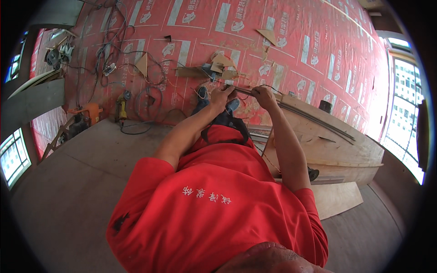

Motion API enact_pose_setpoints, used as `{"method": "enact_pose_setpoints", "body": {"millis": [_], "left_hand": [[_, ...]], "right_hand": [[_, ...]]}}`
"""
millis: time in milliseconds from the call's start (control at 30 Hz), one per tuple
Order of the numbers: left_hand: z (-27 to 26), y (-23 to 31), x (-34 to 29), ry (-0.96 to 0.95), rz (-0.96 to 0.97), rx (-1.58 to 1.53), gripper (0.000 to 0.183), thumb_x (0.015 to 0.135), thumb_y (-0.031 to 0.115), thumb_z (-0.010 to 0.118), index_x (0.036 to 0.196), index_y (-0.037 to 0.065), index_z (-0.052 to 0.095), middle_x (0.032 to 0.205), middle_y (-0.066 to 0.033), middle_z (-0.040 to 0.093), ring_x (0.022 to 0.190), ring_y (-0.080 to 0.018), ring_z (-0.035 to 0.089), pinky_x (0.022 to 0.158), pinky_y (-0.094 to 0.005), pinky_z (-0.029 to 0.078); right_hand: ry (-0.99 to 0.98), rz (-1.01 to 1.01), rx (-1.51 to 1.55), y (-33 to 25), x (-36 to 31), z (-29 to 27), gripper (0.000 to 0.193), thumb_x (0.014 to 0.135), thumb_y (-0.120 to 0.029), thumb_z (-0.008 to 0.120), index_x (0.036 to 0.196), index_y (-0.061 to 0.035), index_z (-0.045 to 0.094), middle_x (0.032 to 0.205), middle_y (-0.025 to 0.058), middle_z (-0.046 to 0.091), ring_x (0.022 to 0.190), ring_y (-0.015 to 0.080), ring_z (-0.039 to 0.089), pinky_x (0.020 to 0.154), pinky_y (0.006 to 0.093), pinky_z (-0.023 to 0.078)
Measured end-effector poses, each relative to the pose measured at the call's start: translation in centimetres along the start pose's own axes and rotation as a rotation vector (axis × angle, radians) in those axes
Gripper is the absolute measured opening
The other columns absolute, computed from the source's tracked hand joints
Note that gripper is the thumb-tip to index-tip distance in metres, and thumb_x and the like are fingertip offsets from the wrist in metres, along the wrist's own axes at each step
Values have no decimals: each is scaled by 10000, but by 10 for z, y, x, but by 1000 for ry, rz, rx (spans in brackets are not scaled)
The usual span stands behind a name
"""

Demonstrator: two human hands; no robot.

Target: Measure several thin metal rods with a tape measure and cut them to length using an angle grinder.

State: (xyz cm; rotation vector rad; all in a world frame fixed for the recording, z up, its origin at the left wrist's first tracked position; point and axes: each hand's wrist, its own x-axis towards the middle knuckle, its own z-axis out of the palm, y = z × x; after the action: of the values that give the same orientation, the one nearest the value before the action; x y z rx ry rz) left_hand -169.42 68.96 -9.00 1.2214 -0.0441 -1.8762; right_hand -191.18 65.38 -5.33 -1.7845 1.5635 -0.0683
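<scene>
My left hand [221,98] and my right hand [264,97] are both closed on a thin, dark strip [244,91], which spans the short gap between them above my shoes. It looks like metal, but its exact kind is too small to make out. To the right, a plywood panel [334,144] carries several long, thin dark strips [314,119] like it. A dark cylindrical object [325,106] stands at the panel's far edge. Beyond my left hand lie wood offcuts [223,62] around a grey-blue tool, partly hidden by them.
Red printed sheeting [291,59] covers the floor. Dark cables [102,59] snake across the left side, near a yellow power tool [122,109] and an orange tool [91,111]. Triangular wood offcuts [142,64] are scattered about. A loose pale board [339,199] lies to my right.
</scene>
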Motion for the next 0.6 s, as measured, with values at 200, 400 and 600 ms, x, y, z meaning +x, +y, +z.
{"method": "enact_pose_setpoints", "body": {"millis": [200, 400, 600], "left_hand": [[-1, 5, -3, -103, 34, 68, 159, 916, 164, 640, 987, 22, 637, 840, -45, 657, 726, -145, 656, 671, -266, 556], [0, 8, 6, -64, 42, 152, 190, 931, 200, 629, 992, 22, 653, 823, -44, 668, 695, -124, 656, 629, -259, 555], [-34, 41, 9, -93, 29, 107, 121, 920, 127, 633, 1001, 40, 654, 912, -55, 692, 785, -163, 690, 673, -269, 585]], "right_hand": [[-8, 28, -6, 1, 0, -2, 302, 852, -368, 587, 952, -109, 705, 855, 174, 674, 828, 360, 656, 728, 464, 502], [-6, -28, -98, 4, -19, -12, 290, 820, -329, 649, 970, -81, 656, 949, 141, 646, 914, 340, 619, 789, 441, 485], [450, -88, -99, 26, -72, -38, 410, 796, -259, 666, 1168, -99, 602, 1117, 128, 619, 1074, 339, 569, 950, 435, 443]]}}
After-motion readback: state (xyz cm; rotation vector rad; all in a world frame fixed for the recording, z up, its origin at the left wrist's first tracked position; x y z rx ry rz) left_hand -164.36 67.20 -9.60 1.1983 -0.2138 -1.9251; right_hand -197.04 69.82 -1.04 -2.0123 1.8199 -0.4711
